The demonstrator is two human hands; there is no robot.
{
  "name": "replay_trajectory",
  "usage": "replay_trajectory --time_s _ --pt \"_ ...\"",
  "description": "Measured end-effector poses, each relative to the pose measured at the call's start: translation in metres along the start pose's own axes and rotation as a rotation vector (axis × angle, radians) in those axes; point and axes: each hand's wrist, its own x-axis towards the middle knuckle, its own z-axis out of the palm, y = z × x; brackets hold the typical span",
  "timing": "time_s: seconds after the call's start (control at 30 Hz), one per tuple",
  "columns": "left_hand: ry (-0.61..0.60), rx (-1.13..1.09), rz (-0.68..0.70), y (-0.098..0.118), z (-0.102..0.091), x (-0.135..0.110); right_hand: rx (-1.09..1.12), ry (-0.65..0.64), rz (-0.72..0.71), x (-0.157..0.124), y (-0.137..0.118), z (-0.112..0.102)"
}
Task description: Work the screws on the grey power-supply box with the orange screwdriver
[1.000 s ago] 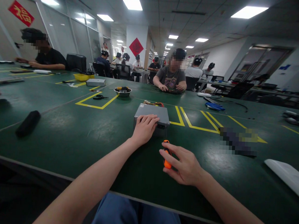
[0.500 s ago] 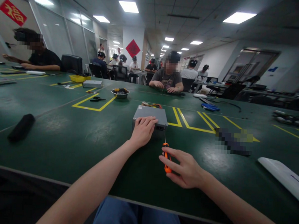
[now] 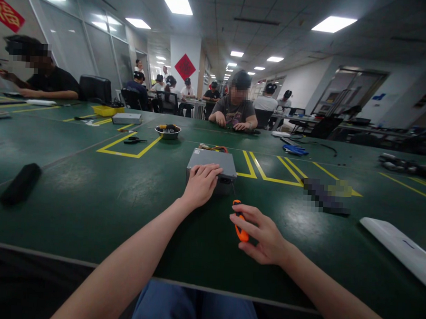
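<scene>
A grey computer power supply (image 3: 218,160) sits on the green table, its socket side facing me and coloured cables (image 3: 213,148) bunched behind it. My left hand (image 3: 201,182) lies over its top near edge, fingers stretched out flat on the metal; the thumb is hidden. To the right, my right hand (image 3: 259,231) has its fingertips around the orange and black handle of a screwdriver (image 3: 241,232). The thin shaft reaches up toward the right front corner of the power supply. Whether the tip sits on a screw is too small to tell.
A metal bowl (image 3: 168,132) with tools stands beyond the power supply. Left lies a black cylindrical object (image 3: 21,183); right are a pixelated dark object (image 3: 323,196) and a white flat device (image 3: 397,247). A person (image 3: 237,103) works across the table.
The view has swung slightly, shifting the scene left. In my right hand the screwdriver handle has turned and leans more, its bottom end nearer the palm. My left hand stays on the power supply.
</scene>
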Motion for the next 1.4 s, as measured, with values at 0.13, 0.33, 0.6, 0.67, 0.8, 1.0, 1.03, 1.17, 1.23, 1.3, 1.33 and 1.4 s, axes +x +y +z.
replay_trajectory --time_s 0.13,0.33,0.6,0.67,0.8,1.0,1.03,1.17,1.23,1.3,1.33,1.4 --pt "-0.001 0.003 0.007 -0.0002 0.0003 0.0 0.0 0.019 0.011 -0.0007 -0.0003 -0.0032" --pt "-0.002 0.0 0.007 -0.0008 0.0012 -0.0003 0.036 0.194 0.026 -0.0013 0.0011 -0.0008" --pt "-0.012 -0.013 0.0 0.0005 -0.0006 -0.0002 -0.022 0.053 0.016 -0.0022 -0.0007 -0.005" --pt "-0.009 -0.017 -0.002 0.0009 -0.0009 -0.0002 -0.031 0.064 0.012 -0.0023 -0.0005 -0.0045" --pt "-0.007 -0.012 -0.006 0.001 -0.0007 -0.0003 0.034 0.135 0.021 -0.0008 -0.0002 -0.0011" --pt "-0.007 -0.002 -0.004 0.0002 -0.0002 -0.0004 0.148 0.104 0.061 -0.0016 0.0006 0.0004" --pt "-0.007 -0.002 -0.002 0.0001 -0.0001 -0.0004 0.122 0.078 0.054 -0.0021 0.0008 -0.0003" --pt "-0.012 -0.007 0.002 -0.0001 -0.0002 -0.0004 -0.046 0.018 -0.007 -0.0026 0.0007 -0.0029" --pt "-0.016 -0.012 0.002 -0.0001 -0.0004 -0.0003 -0.08 0.041 -0.025 -0.0019 0.0001 -0.0027" --pt "-0.02 -0.015 0.001 0.0001 -0.0008 -0.0002 -0.072 0.081 -0.032 -0.001 -0.0004 -0.0014" --pt "-0.019 -0.017 -0.001 0.0002 -0.001 -0.0002 -0.062 0.103 -0.031 -0.0007 -0.0007 -0.0004" --pt "-0.018 -0.018 -0.002 0.0004 -0.0015 -0.0003 -0.034 0.131 -0.011 -0.0006 -0.0008 0.0015"
